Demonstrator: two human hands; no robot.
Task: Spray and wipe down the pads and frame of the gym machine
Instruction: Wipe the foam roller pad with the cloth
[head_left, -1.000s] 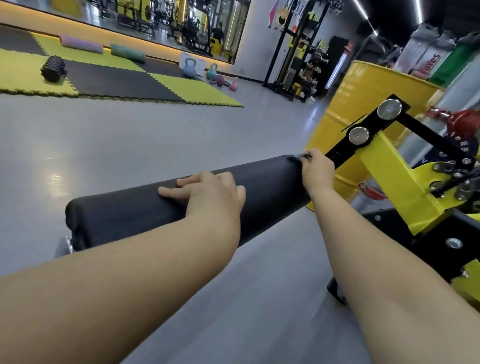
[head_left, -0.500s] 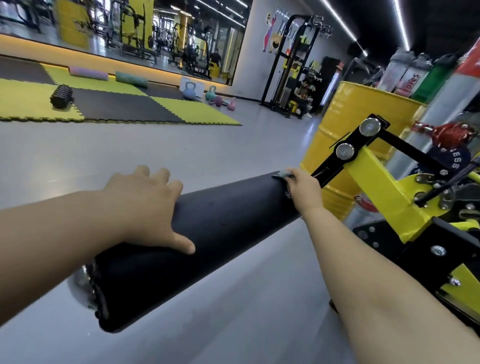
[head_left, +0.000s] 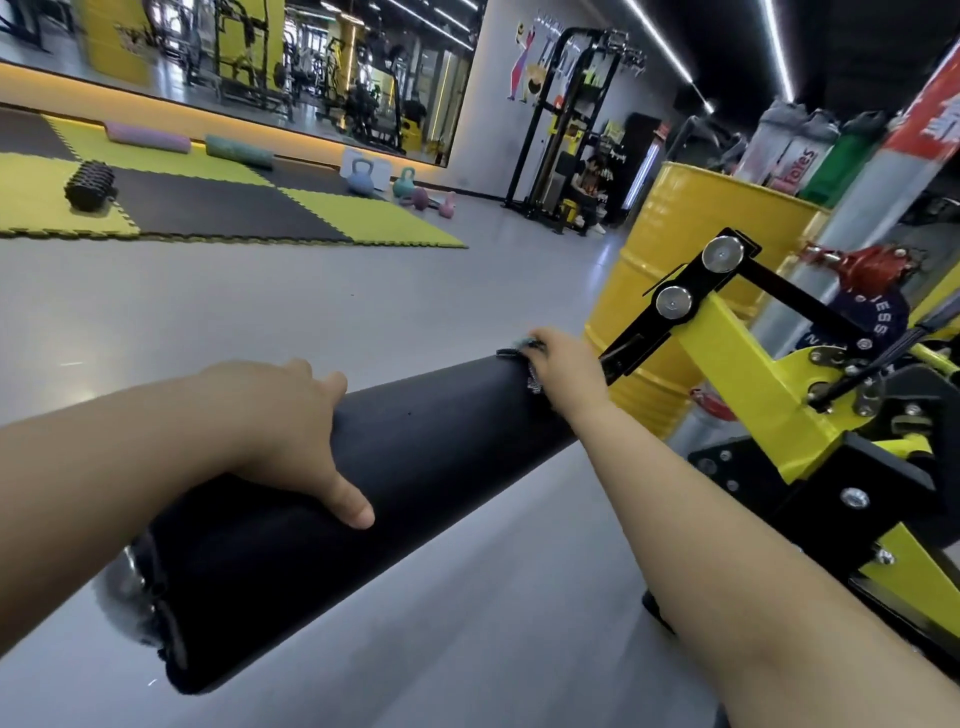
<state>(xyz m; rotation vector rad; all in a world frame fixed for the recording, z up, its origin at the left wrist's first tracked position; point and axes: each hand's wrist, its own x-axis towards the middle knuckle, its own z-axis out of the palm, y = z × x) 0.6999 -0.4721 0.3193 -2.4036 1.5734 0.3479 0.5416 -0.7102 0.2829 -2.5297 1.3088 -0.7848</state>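
**Hazards.** My left hand (head_left: 280, 415) is nearest, at 9 o'clock. Its fingers are hooked over the top of the roller pad (head_left: 441, 421) and the thumb is pressed to the near face. The pad is round, so if this hold slackens I judge it may rotate or swing under wiping pressure.

The pad runs from 7 o'clock to 1 o'clock. At its far end my right hand (head_left: 563, 364) is closed round a cloth (head_left: 524, 345), most of which is hidden. That end meets the black bracket (head_left: 649, 332) of the yellow frame (head_left: 748, 364) at 2 o'clock. My knuckles could catch there, and the joint may be skipped.

**Count.**
- Hands: two.
- Pads: one.
- Cloths: one.
- Chrome discs (head_left: 674, 301) on the bracket: two.
- Yellow drum (head_left: 675, 234), at 1 o'clock: one.
- Kettlebells (head_left: 361, 176), far off at 11 o'clock: four.
- Foam rollers (head_left: 89, 185), far off at 11 o'clock: three.
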